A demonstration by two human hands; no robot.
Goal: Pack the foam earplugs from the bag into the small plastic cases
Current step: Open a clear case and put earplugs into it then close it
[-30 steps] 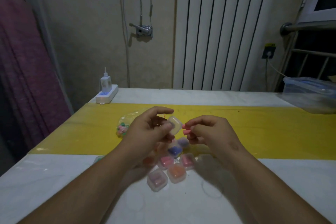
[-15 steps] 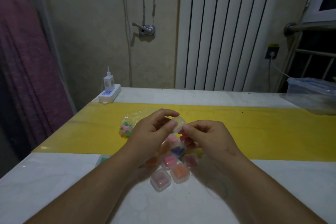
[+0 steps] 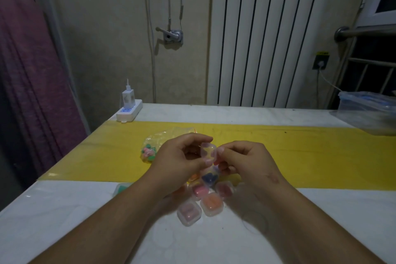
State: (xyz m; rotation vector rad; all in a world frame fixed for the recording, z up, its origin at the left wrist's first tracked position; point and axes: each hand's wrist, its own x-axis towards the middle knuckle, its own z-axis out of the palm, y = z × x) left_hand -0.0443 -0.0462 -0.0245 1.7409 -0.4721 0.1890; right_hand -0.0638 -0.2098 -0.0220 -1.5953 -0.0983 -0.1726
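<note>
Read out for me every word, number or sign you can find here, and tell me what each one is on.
None can be read in this view.
The yellow-and-black label above the wall socket: too small and blurred to read.
The white charger on the power strip: a faint grey mark, not legible.
The small clear case and the filled cases: no print visible.

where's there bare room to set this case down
Bare: the yellow strip right of the right hand, up to the box; the white table at the near left, this side of the green case. Crowded: below the held case, where filled cases cluster, and around the bag beside the left hand.
</note>
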